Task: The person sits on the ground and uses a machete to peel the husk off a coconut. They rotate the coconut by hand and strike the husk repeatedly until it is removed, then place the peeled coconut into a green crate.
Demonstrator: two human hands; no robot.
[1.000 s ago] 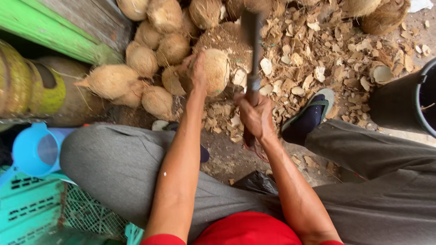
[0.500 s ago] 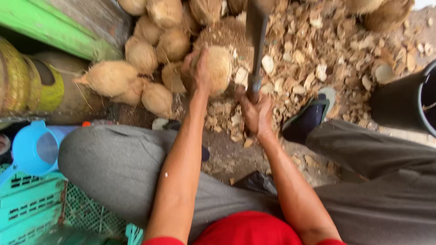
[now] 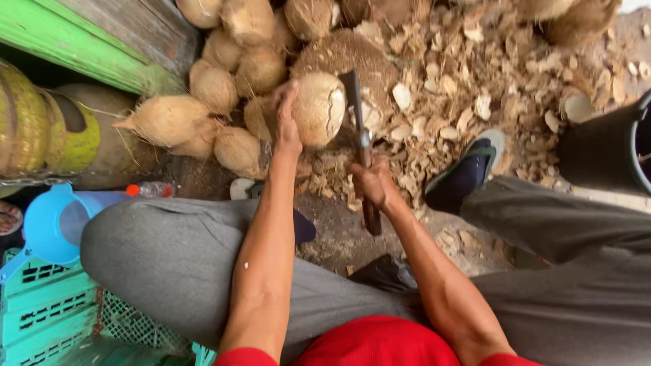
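Left hand (image 3: 285, 125) gripping coconut (image 3: 319, 108) from its left side; right hand (image 3: 373, 186) clenched round cleaver (image 3: 359, 135), blade touching coconut's right.

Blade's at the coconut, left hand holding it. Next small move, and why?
Probably lift the cleaver slightly and chop again at the husk edge, keeping the left hand on the far side. The right hand grips the handle, the blade lies against the partly peeled coconut, and husk remains on it.
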